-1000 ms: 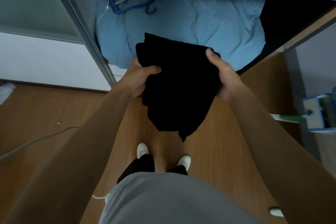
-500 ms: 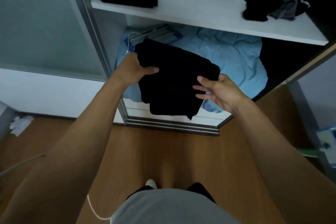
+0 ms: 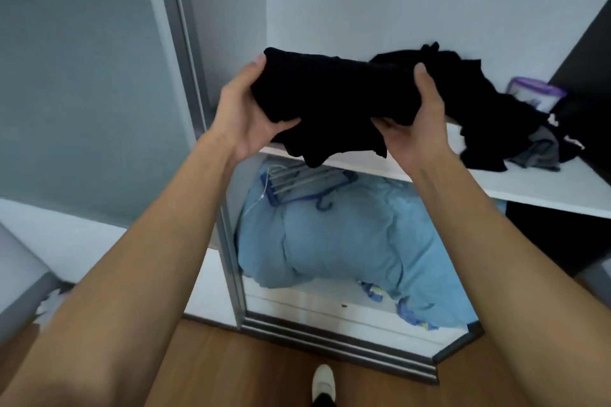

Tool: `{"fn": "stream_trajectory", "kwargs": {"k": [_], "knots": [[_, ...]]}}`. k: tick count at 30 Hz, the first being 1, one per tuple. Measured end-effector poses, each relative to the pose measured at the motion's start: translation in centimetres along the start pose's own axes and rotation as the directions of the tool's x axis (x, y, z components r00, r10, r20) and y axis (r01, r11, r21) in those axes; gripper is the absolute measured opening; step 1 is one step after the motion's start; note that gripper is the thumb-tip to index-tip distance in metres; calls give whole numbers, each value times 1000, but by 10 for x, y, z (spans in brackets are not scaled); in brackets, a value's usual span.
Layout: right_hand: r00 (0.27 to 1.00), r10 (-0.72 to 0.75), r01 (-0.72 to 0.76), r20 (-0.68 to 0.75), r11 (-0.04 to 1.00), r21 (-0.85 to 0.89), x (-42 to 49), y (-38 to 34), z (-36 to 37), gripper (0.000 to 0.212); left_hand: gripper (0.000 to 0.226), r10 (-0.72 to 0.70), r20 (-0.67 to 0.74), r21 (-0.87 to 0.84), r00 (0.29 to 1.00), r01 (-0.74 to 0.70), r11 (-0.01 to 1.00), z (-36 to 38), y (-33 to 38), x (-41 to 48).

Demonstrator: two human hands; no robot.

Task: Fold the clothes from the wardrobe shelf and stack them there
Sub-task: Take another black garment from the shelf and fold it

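Note:
A folded black garment is held up at the level of the white wardrobe shelf, over its left end. My left hand grips its left side, thumb on top and fingers underneath. My right hand grips its right side the same way. A loose heap of black and grey clothes lies on the shelf to the right. Whatever sits on the shelf behind the held garment is hidden.
A sliding door frame stands just left of my left hand. Below the shelf lie a light blue duvet and blue hangers. A purple-lidded container sits at the shelf's back right. Wooden floor lies below.
Both hands have raised the folded black garment from waist height up to the shelf. My right hand, which had let go half a second ago, grips the garment's right side again.

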State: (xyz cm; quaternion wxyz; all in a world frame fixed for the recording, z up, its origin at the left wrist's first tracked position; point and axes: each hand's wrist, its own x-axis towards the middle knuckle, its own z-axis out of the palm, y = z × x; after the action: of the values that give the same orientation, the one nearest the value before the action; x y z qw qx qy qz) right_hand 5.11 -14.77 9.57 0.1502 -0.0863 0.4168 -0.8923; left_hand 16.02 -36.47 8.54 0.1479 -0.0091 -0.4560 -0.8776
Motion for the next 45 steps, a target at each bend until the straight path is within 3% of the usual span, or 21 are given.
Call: {"fn": "stream_trajectory", "kwargs": {"k": [5,11,13,15,17,19,20,21,23,26,28,31,32,34,36,38,39,40,42,45], "knots": [[999,0,0,48,1000,7,86,7,32,19,62,105,-154,144,982,-83,986,0,31,79],[953,-136,123,270,990,67,190,12,85,19,43,440,-266,193,858,-400,896,-7,71,169],[950,-123,108,288,992,67,217,20,95,18,37,485,-292,198,825,-444,874,-22,75,185],[953,-23,26,302,1000,-4,234,48,85,18,34,447,-414,268,793,-364,892,-46,67,192],[941,165,-85,295,960,-266,242,87,55,19,39,351,-636,429,687,-64,901,-76,48,191],[870,428,-208,243,767,-606,245,114,24,30,49,275,-786,488,554,282,826,-101,28,183],[837,511,-244,197,670,-702,250,119,16,40,54,252,-811,489,529,376,787,-110,21,181],[834,529,-253,156,618,-745,257,121,12,48,59,242,-812,504,531,429,750,-117,16,180],[897,437,-219,75,583,-782,274,118,16,56,60,272,-780,576,563,478,663,-124,11,187],[929,370,-211,14,560,-801,292,121,29,41,34,364,-675,721,641,471,508,-129,13,207],[955,295,-172,26,623,-763,301,127,37,30,22,435,-583,805,686,416,423,-128,19,221],[987,155,-75,46,692,-718,314,127,44,38,35,528,-512,858,677,378,348,-127,30,238],[984,179,-100,27,663,-742,318,127,43,36,45,536,-520,854,665,430,294,-129,31,240],[958,284,-178,-31,507,-843,318,132,34,35,63,549,-513,817,660,572,75,-133,25,238],[980,196,-95,-27,347,-933,316,139,23,54,63,611,-337,829,716,534,-168,-132,13,235],[995,-61,100,84,340,-935,305,141,23,66,52,532,-138,866,835,363,-345,-129,1,238],[977,-125,208,174,353,-912,299,145,25,67,53,422,-130,867,897,310,-390,-129,-5,241],[960,-98,279,261,348,-895,294,153,27,65,61,291,-191,858,937,304,-414,-131,-12,242],[927,111,321,357,256,-912,282,174,29,63,77,84,-358,824,930,357,-440,-142,-23,241],[910,258,309,326,104,-945,275,197,30,63,88,26,-438,806,899,405,-432,-162,-25,239]]}}
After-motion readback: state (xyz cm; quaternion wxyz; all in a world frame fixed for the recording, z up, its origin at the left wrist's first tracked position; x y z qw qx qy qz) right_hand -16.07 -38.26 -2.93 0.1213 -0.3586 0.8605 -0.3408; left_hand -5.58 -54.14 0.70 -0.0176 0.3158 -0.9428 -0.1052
